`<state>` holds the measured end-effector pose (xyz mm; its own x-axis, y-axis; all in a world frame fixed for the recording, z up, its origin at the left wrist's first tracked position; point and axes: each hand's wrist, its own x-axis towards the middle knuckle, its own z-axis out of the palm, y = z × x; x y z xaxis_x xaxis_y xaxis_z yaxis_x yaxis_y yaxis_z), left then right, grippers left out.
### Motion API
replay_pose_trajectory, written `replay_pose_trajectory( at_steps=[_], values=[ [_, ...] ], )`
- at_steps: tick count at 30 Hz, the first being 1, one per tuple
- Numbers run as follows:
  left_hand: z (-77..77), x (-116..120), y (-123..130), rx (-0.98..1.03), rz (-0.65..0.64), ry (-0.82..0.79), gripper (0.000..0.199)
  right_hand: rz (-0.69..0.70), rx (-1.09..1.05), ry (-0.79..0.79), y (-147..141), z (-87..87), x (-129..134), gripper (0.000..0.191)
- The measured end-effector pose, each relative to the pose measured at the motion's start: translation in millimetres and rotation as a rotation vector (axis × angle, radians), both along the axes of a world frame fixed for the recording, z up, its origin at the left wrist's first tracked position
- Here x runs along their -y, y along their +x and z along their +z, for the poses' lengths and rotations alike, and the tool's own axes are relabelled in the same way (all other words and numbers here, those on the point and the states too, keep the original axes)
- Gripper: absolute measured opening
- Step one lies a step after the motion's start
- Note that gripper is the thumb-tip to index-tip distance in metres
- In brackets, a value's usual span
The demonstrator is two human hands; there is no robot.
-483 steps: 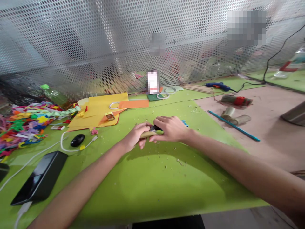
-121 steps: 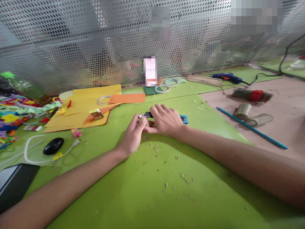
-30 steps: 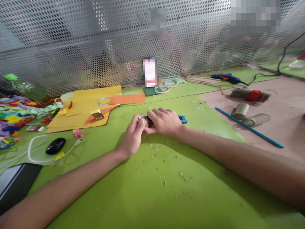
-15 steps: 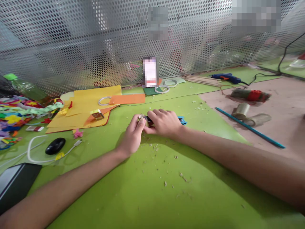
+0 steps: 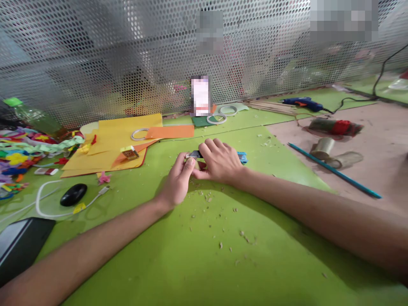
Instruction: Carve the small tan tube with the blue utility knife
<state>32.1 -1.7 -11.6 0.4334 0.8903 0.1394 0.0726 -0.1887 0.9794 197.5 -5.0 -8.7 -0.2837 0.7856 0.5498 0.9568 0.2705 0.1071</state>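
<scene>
The blue cutter [image 5: 242,157] has shifted; curled hands [image 5: 222,161] grip it and a pale piece [image 5: 196,164].

Readable text: none on any surface.
Phone screen [image 5: 200,96]: pixelated, illegible.
Small box [image 5: 130,153] on yellow paper [image 5: 121,129]: dark patterned side, too small to read.
White-and-maroon block [image 5: 46,171]: markings indistinct.
Glue gun [image 5: 301,103]: lettering not discernible.

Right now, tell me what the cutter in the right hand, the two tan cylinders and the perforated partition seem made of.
Cutter: probably plastic at its blue end, evenly coloured; blade, likely metal, grey. Tan cylinders: perhaps bamboo, smooth and woody-coloured, though cardboard is possible. Perforated partition: apparently sheet metal, silvery, with bright streaks.
</scene>
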Motion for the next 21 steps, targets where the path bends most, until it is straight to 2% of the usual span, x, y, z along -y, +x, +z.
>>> replay_pose_trajectory(
  at_steps=[8,21],
  values=[
    [0.3,0.8,-0.8,0.044,-0.002,0.008,0.030,0.029,0.056,0.031,0.7,2.7,0.3,0.060],
    [0.0,1.6,-0.7,0.005,0.034,0.011,0.031,0.014,0.039,-0.071,0.0,5.7,1.1,0.066]
  ],
)
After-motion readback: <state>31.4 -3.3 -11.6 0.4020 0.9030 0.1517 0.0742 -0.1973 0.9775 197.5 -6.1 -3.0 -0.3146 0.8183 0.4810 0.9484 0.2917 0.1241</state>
